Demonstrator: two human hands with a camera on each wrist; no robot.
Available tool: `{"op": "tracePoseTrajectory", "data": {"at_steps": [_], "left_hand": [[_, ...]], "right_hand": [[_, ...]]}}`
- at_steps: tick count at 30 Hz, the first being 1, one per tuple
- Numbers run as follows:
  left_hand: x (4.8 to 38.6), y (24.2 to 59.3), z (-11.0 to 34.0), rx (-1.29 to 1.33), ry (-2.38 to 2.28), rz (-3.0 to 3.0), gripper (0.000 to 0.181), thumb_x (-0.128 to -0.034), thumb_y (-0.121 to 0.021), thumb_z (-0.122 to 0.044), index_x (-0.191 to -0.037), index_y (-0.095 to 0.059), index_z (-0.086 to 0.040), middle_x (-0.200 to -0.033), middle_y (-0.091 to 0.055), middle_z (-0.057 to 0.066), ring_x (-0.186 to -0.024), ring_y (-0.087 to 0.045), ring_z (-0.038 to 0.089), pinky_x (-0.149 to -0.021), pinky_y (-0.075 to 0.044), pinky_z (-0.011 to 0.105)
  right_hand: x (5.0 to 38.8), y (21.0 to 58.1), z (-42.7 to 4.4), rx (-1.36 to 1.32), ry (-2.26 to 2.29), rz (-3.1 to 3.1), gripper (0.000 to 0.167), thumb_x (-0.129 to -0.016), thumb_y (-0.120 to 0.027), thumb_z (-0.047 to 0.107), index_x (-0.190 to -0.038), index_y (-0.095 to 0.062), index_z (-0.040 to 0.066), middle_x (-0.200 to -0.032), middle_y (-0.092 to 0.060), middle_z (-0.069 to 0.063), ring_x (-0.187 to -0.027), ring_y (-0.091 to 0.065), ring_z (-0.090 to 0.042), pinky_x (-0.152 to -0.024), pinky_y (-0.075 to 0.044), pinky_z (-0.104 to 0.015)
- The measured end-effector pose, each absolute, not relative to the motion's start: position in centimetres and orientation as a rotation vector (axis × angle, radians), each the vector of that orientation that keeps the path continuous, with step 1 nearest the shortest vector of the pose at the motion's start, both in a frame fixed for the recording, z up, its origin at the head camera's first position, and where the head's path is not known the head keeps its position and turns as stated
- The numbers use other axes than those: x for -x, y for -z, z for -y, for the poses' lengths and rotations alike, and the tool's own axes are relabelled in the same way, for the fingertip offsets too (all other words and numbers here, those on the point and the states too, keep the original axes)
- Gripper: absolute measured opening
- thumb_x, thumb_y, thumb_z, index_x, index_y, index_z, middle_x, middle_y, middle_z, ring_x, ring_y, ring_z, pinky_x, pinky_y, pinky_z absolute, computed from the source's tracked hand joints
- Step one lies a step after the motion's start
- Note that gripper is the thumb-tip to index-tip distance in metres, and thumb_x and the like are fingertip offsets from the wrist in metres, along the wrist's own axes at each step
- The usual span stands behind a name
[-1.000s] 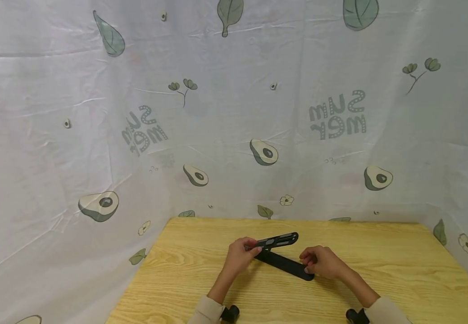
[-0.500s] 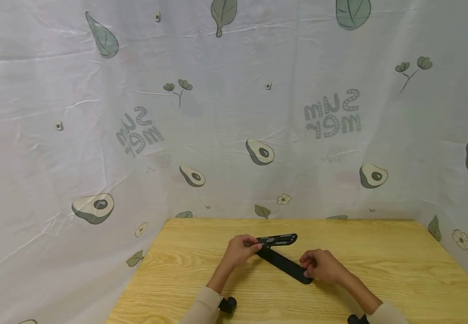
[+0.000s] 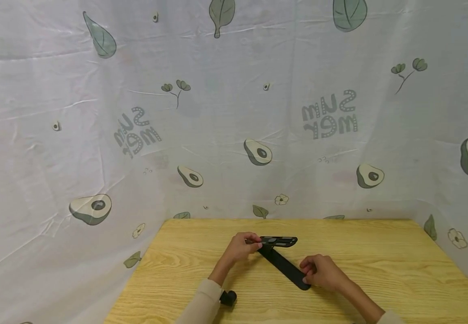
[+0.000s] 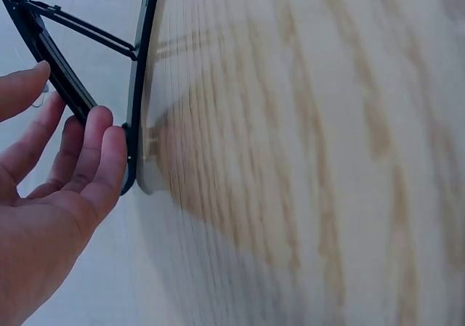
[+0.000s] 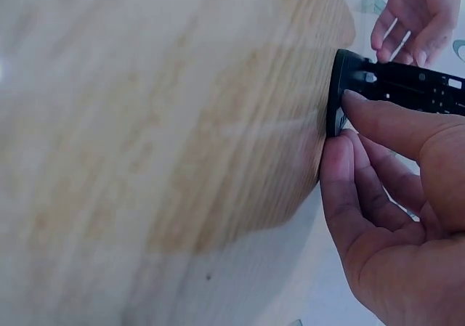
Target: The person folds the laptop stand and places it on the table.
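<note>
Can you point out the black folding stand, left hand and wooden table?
Black folding stand (image 3: pixel 283 265): head view, lower bar's middle.
Left hand (image 3: pixel 241 248): head view, back of the hand.
Wooden table (image 3: pixel 359 249): head view, bare tabletop.

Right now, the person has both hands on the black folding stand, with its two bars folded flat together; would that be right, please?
Not quite: the black folding stand is not folded flat. The left wrist view shows its two bars angled apart, a strut between them. The left hand and right hand are indeed both on it.
</note>
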State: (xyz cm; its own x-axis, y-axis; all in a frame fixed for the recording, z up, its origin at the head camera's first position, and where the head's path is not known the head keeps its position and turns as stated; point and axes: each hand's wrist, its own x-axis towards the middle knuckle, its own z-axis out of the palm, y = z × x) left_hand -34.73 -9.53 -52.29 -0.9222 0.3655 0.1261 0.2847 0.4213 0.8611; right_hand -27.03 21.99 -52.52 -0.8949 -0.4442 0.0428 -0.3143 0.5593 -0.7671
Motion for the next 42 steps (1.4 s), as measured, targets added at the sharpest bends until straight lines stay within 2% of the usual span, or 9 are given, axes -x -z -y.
{"op": "tracePoseTrajectory", "data": {"at_steps": [8,19,30,38,42], "left_hand": [[35.1,52.2,9.0,-0.586,-1.533,-2.574,0.021,-0.1005,-0.075,-0.021,-0.116,-0.079,-0.007,-0.12,-0.076,0.012,-0.099,-0.073,0.019,-0.081,-0.061,0.032],[35.4,52.0,8.9,-0.602,-1.522,-2.556,0.023,-0.1024,-0.072,-0.017,-0.121,-0.078,-0.006,-0.123,-0.074,0.014,-0.1,-0.07,0.02,-0.086,-0.062,0.038],[35.9,52.2,8.8,-0.58,-1.526,-2.531,0.021,-0.1038,-0.07,-0.016,-0.121,-0.077,-0.006,-0.123,-0.074,0.013,-0.105,-0.072,0.024,-0.095,-0.062,0.051],[36.2,52.3,8.5,-0.594,-1.586,-2.484,0.023,-0.1026,-0.07,-0.01,-0.122,-0.076,-0.001,-0.126,-0.073,0.02,-0.112,-0.073,0.038,-0.099,-0.06,0.058],[36.4,52.5,8.3,-0.599,-1.614,-2.461,0.023,-0.1019,-0.07,-0.008,-0.122,-0.076,0.001,-0.125,-0.074,0.021,-0.114,-0.072,0.041,-0.1,-0.059,0.059]], "right_hand": [[26.4,52.8,-21.6,0.614,1.272,-2.678,0.029,-0.084,-0.089,0.005,-0.109,-0.075,-0.003,-0.093,-0.073,-0.003,-0.078,-0.063,-0.004,-0.068,-0.056,-0.022],[25.6,52.9,-20.8,0.604,1.314,-2.661,0.032,-0.085,-0.089,0.005,-0.112,-0.075,-0.006,-0.096,-0.074,-0.005,-0.081,-0.065,-0.006,-0.07,-0.056,-0.022],[25.0,53.0,-19.8,0.571,1.339,-2.661,0.033,-0.083,-0.09,0.005,-0.11,-0.075,-0.006,-0.096,-0.073,-0.005,-0.081,-0.066,-0.008,-0.069,-0.057,-0.022],[24.5,53.0,-19.3,0.622,1.346,-2.699,0.032,-0.081,-0.091,0.003,-0.107,-0.076,-0.006,-0.093,-0.073,-0.005,-0.079,-0.064,-0.003,-0.068,-0.056,-0.02],[24.3,53.1,-19.1,0.634,1.339,-2.708,0.031,-0.08,-0.092,0.003,-0.105,-0.076,-0.005,-0.092,-0.073,-0.005,-0.077,-0.062,0.0,-0.067,-0.056,-0.02]]}}
